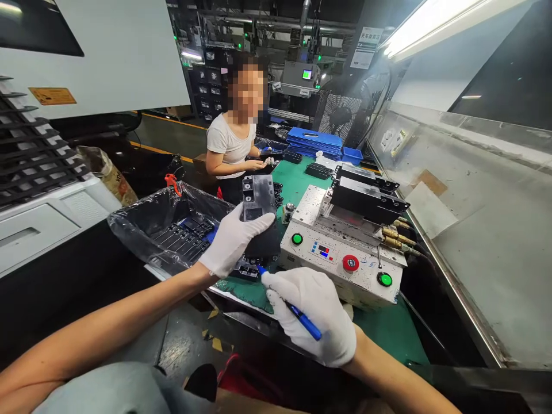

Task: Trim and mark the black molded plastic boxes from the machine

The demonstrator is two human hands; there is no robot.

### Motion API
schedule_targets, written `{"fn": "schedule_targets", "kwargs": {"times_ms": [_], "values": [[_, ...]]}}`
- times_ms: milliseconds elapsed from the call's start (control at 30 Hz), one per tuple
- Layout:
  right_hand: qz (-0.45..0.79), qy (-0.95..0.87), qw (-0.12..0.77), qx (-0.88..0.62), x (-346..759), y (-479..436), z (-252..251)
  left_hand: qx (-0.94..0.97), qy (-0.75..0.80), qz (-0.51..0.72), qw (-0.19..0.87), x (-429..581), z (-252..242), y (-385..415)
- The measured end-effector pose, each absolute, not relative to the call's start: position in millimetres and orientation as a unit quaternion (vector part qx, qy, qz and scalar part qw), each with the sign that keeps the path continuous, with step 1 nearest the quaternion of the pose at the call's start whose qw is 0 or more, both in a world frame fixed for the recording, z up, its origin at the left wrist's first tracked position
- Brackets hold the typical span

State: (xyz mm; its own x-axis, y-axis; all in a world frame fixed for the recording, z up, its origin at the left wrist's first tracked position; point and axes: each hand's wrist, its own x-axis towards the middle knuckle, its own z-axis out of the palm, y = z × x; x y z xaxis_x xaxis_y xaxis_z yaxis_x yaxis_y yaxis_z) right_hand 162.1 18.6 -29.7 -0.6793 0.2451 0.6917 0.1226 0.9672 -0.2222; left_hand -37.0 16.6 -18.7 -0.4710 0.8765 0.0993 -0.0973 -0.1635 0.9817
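White gloves point(302, 284) cover both hands, and both are near the machine point(308, 256), which bears green buttons. The left hand point(230, 241) is just to the left of this machine; it is closed around the side of a black plastic part point(264, 237), with the thumb across its face. So the part stands in the air, nearly upright, just left of the machine. The right hand point(314, 316), in front of the machine, has its fingers folded closely around a blue tool point(308, 325), like a pen. Its tip points to the lower end of the part; whether it touches, I cannot tell.

To handle this well, I think the left grip should be firm, so that the part does not turn under the tip. The left fingers are better kept above the tip, out of its path. Light, short strokes would probably mark the surface less than one strong push.

More black parts point(366, 201) rest on top of the machine, and a lined bin point(133, 215) is well to its left. Behind the machine, to the left, is a co-worker point(230, 146).
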Motion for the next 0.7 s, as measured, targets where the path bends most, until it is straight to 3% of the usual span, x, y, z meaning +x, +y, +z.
{"fn": "schedule_targets", "kwargs": {"times_ms": [267, 500, 700], "values": [[0.082, -0.917, 0.379, -0.096, 160.3, 19.8, -34.6, 0.345, 0.510, 0.688, 0.384, -36.6, -21.3, 19.3], [0.195, -0.837, 0.496, -0.123, 158.3, 18.1, -37.7, 0.164, 0.300, 0.683, 0.645, -58.4, -18.1, 30.3], [0.318, -0.772, 0.538, -0.118, 142.7, 10.1, -28.6, 0.151, 0.361, 0.711, 0.584, -55.6, -14.8, 32.2]]}}
